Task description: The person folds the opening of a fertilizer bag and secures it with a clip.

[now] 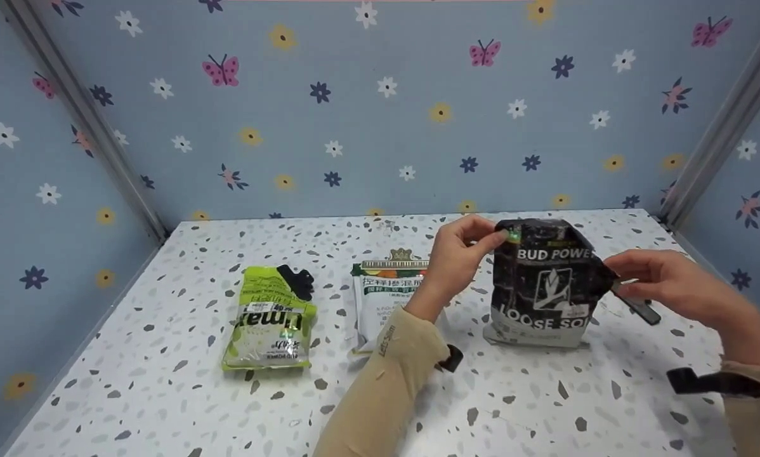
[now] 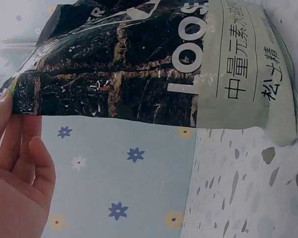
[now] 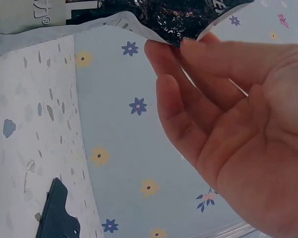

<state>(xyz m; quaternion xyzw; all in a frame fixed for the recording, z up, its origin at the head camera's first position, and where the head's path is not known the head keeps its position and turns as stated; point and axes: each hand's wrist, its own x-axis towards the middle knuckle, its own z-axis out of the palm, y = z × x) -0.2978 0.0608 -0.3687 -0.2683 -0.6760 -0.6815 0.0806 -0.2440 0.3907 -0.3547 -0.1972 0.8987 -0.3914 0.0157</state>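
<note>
A black and pale grey bag (image 1: 548,285) printed "BUD POWER" and "LOOSE SOIL" stands upright on the speckled table, its top folded over. My left hand (image 1: 454,259) pinches its upper left corner between thumb and fingers. On the other side, my right hand (image 1: 681,285) pinches a dark corner of the bag that sticks out to the right. The right wrist view shows that corner between my thumb and fingertips, the other fingers curled loosely below. Up close in the left wrist view, the bag's side (image 2: 154,74) looks creased and glossy.
A green "Umax" pouch (image 1: 269,324) with a black clip (image 1: 299,282) at its top lies on the left. Behind my left forearm is a white packet (image 1: 380,308), partly hidden. A dark tool (image 1: 640,306) lies right of the bag. Patterned walls enclose the speckled table (image 1: 228,412).
</note>
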